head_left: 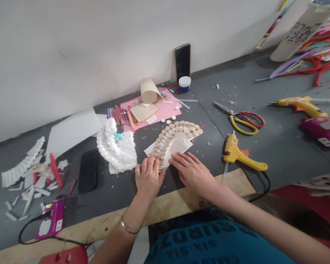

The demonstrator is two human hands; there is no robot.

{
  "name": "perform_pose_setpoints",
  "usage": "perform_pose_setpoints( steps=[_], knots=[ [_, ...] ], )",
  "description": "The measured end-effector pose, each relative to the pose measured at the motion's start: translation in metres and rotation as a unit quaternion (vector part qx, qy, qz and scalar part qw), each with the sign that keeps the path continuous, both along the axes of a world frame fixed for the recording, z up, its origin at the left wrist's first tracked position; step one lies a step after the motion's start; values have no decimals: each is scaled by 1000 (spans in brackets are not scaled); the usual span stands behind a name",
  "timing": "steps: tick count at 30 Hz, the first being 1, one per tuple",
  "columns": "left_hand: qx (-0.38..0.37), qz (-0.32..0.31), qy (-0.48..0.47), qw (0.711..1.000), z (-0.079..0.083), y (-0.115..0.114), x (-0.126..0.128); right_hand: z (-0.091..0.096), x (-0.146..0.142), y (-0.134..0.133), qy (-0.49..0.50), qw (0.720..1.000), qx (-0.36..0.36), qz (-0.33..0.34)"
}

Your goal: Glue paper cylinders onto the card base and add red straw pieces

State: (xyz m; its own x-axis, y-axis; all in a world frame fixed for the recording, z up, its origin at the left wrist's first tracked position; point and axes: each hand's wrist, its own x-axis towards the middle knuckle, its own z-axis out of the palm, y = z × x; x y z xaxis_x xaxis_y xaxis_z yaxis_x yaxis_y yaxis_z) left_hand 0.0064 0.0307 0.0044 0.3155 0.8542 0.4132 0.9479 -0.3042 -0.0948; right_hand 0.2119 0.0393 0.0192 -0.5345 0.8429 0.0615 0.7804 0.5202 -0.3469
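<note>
My left hand (148,176) presses its fingertips on the near end of a curved piece covered in small beige paper rolls (172,136), which lies on a white paper sheet (178,146). My right hand (191,169) lies flat with fingers stretched out on the sheet's near edge. A white wing-shaped piece of paper rolls (116,146) lies just left of my left hand. Both hands rest on the grey floor (286,150).
A yellow glue gun (240,154) lies right of my right hand, with scissors (243,119) behind it. A second glue gun (301,104) sits far right. A black phone (87,170), white paper strips (24,170), pink sheet with pens (151,110), and a jar (184,83) surround the pieces.
</note>
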Motion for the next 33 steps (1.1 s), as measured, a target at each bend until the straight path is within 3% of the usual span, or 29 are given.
perform_pose_setpoints(
  steps=[8, 22, 33],
  knots=[
    [39, -7, 12, 999, 5, 1, -1, 3, -3, 0, -6, 1000, 15, 7],
    [7, -21, -2, 1000, 4, 7, 0, -1, 1, -1, 8, 1000, 1, 6],
    [18, -3, -10, 1000, 1, 6, -1, -5, 14, 9, 116, 993, 27, -16]
  ],
)
